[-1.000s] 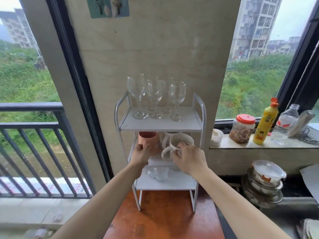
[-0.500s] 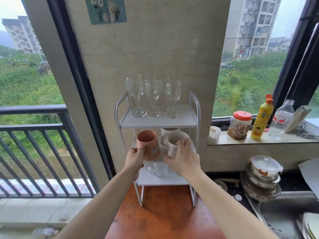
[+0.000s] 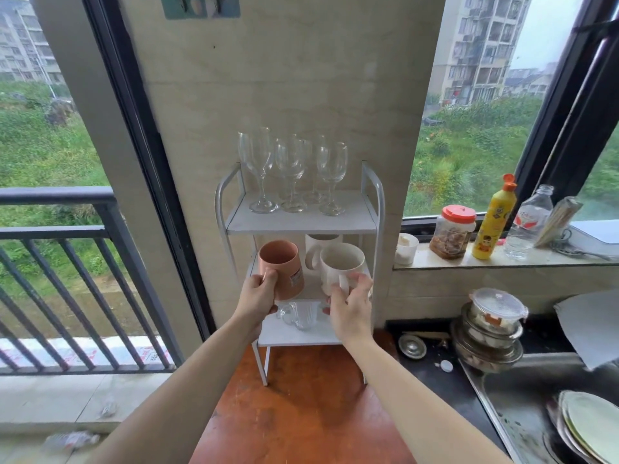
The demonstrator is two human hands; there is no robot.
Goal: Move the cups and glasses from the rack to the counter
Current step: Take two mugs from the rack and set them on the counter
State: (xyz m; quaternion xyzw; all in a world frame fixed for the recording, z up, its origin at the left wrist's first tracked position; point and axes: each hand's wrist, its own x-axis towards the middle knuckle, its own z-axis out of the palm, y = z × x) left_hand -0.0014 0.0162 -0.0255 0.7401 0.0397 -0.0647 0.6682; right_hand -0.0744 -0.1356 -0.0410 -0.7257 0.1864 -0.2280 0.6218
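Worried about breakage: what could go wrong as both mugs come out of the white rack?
The pink ceramic mug in the left hand and the cream ceramic mug in the right hand sit close and could clink. Lifted high, either might bump the top shelf of the white metal rack, shaking the stemmed wine glasses.

One rack has three shelves. At least four stemmed glasses stand on its top shelf; overlap at the back edge hides any more. There are three mugs: one pink mug, one front white mug, one rear white mug. The sill carries one jar, one yellow bottle, one clear bottle, one small cup.
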